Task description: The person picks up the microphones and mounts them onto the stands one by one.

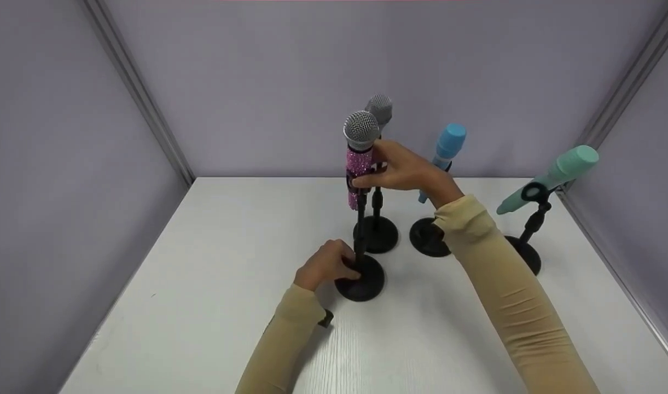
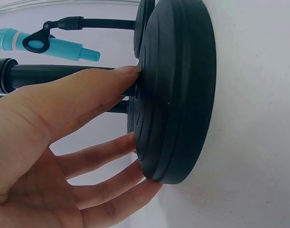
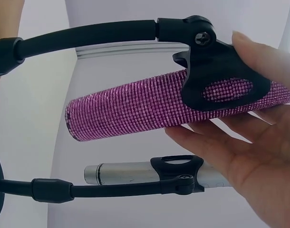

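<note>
A microphone with a pink glittering handle [image 1: 359, 162] and silver mesh head stands nearly upright in the black clip [image 3: 226, 71] of a desk microphone stand. My right hand [image 1: 402, 167] holds this microphone at the clip, thumb against the clip and fingers along the handle's other side. Down at the stand's round black base [image 1: 369, 285], my left hand [image 1: 324, 265] grips with the thumb by the foot of the pole. Its other fingertips touch the base near its rim, as the left wrist view shows.
Just behind is a silver microphone [image 1: 380, 107] on its own stand. Farther right, a blue microphone [image 1: 449, 142] and a mint green microphone [image 1: 571, 165] lean in similar stands. The white table [image 1: 213, 262] meets grey panels at the back and sides.
</note>
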